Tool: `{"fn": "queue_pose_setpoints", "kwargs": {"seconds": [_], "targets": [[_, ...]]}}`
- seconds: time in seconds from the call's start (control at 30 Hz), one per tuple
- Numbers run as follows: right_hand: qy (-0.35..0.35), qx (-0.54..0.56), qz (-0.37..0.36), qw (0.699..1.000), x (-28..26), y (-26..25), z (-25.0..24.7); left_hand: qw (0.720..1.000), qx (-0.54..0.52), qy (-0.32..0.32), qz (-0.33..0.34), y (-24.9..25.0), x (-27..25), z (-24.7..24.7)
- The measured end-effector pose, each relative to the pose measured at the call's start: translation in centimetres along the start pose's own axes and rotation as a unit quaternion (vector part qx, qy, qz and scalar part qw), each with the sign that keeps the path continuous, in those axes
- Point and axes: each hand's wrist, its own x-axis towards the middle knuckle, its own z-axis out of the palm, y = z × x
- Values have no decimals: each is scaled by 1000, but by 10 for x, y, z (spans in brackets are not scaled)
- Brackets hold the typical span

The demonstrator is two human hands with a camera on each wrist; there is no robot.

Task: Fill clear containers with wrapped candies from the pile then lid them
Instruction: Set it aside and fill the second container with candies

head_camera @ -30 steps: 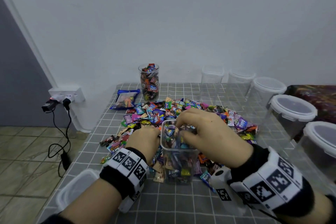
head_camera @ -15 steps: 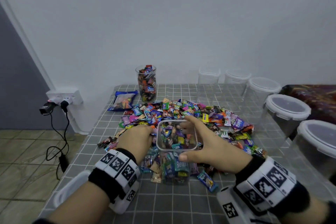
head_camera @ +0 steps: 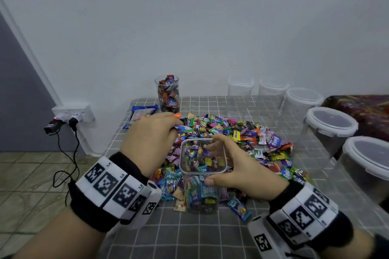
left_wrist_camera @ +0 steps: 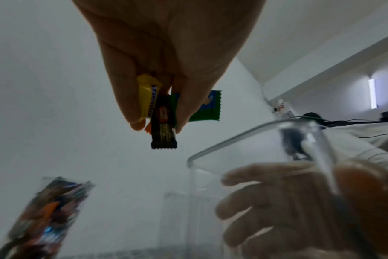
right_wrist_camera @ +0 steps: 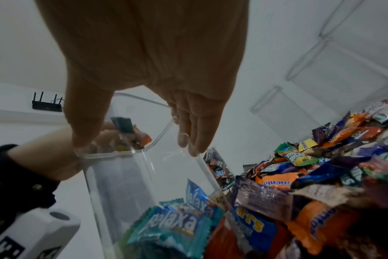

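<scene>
A clear square container point(head_camera: 203, 176), partly filled with wrapped candies, stands at the near edge of the candy pile point(head_camera: 227, 132). My right hand point(head_camera: 237, 170) grips its rim, thumb on the near wall and fingers on the far wall, also seen in the right wrist view point(right_wrist_camera: 144, 140). My left hand point(head_camera: 151, 139) is raised left of the container rim point(left_wrist_camera: 244, 136) and pinches several wrapped candies point(left_wrist_camera: 159, 113): a yellow one, a black one and a green one. The left hand point(left_wrist_camera: 157, 122) is higher than the rim.
A round clear container full of candies point(head_camera: 167, 94) stands at the back, with a blue bag point(head_camera: 143, 113) beside it. Several lidded empty containers point(head_camera: 330, 126) line the right side. A lid point(head_camera: 117, 225) lies by the table's left edge. A wall socket with cables point(head_camera: 71, 115) is at left.
My left hand has lifted out of the pile with candies pinched in it and moved toward the container rim. My right hand left the container's mouth and now grips its rim.
</scene>
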Motion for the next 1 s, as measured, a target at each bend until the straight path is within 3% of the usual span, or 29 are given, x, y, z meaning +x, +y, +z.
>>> {"fn": "queue_pose_setpoints", "kwargs": {"seconds": [0.17, 0.47, 0.63, 0.8, 0.9, 1.0], "targets": [[2, -6, -5, 1000, 0, 0, 2, 994, 25, -57, 92, 17, 2, 4], [12, 8, -18, 1000, 0, 5, 2, 982, -31, -139, 126, 29, -7, 10], [18, 18, -20, 999, 1, 7, 5, 978, -76, -164, 107, 28, -9, 15], [15, 19, -14, 1000, -2, 5, 4, 986, -126, -102, 45, 18, -10, 15], [15, 42, -1, 999, -2, 6, 5, 988, -140, -67, -16, 5, -10, 14], [-35, -6, 11, 999, -1, 7, -1, 981, -139, -104, -85, -14, -11, 17]]}}
